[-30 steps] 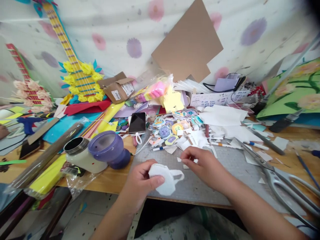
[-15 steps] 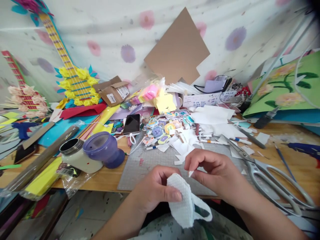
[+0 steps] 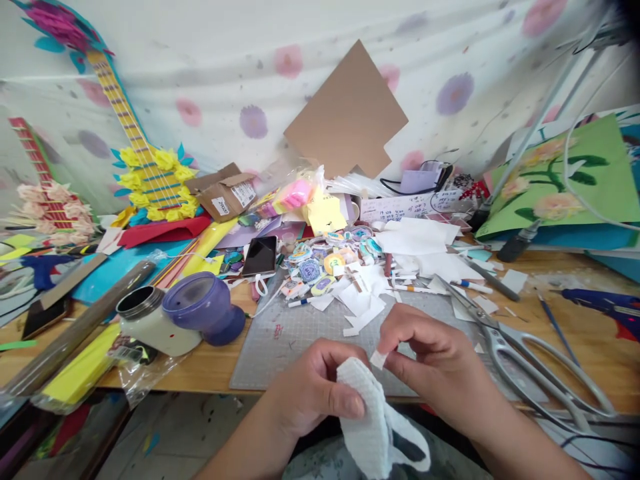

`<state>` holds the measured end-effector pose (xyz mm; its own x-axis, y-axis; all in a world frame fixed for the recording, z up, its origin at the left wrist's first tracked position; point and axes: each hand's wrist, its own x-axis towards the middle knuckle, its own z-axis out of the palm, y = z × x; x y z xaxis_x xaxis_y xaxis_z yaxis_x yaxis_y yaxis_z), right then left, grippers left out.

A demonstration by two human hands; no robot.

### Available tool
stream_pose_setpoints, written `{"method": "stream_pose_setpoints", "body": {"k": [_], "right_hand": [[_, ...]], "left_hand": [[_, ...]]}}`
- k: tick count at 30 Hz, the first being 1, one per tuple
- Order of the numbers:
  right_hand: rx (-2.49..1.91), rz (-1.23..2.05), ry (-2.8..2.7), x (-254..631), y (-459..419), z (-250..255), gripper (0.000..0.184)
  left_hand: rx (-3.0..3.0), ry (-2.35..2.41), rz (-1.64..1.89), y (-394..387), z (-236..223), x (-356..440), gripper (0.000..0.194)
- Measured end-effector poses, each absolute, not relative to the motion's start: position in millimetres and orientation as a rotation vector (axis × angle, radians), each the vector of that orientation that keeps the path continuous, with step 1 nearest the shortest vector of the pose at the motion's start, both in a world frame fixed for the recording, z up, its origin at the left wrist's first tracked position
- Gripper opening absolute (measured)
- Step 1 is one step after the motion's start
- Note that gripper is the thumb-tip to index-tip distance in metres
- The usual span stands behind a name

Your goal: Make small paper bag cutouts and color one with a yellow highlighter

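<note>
My left hand (image 3: 313,393) grips a white textured foam cut-out (image 3: 373,427) with a looped handle, held at the table's near edge over my lap. My right hand (image 3: 433,363) pinches a small white scrap (image 3: 379,359) between thumb and fingertips, right above the cut-out's top edge. Both hands hover in front of the grey cutting mat (image 3: 300,333), which is strewn with white paper offcuts (image 3: 363,300).
Large metal scissors (image 3: 525,347) lie at the right of the mat. A purple lidded jar (image 3: 203,310) and white jar (image 3: 150,320) stand left. A phone (image 3: 261,256), coloured stickers (image 3: 325,257), pens, a blue glue gun (image 3: 607,303), foam sheets and paper guitars (image 3: 135,153) crowd the table.
My left hand drew the cut-out off the mat toward my lap and turned it upright. My right hand picked up a small scrap and brought it to the cut-out. The view shifted right.
</note>
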<state>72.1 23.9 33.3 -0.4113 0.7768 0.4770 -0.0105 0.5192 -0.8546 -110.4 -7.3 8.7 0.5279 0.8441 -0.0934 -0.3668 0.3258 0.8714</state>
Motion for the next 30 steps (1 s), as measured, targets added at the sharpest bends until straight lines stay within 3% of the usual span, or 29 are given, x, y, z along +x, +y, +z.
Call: {"method": "stream_pose_setpoints", "body": {"k": [14, 23, 30], "right_hand": [[-0.369, 0.748, -2.033, 73.9, 20.7, 39.9, 0.027], [-0.374, 0.706, -2.144, 85.3, 22.6, 44.9, 0.052], [-0.579, 0.731, -1.992, 97.8, 19.9, 24.7, 0.047]], "left_hand": [[0.859, 0.553, 0.890, -8.3, 2.3, -111.5, 0.035], [0.847, 0.581, 0.888, -6.9, 7.9, -112.2, 0.035], [0.842, 0.694, 0.918, -7.9, 1.8, -110.2, 0.038]]}}
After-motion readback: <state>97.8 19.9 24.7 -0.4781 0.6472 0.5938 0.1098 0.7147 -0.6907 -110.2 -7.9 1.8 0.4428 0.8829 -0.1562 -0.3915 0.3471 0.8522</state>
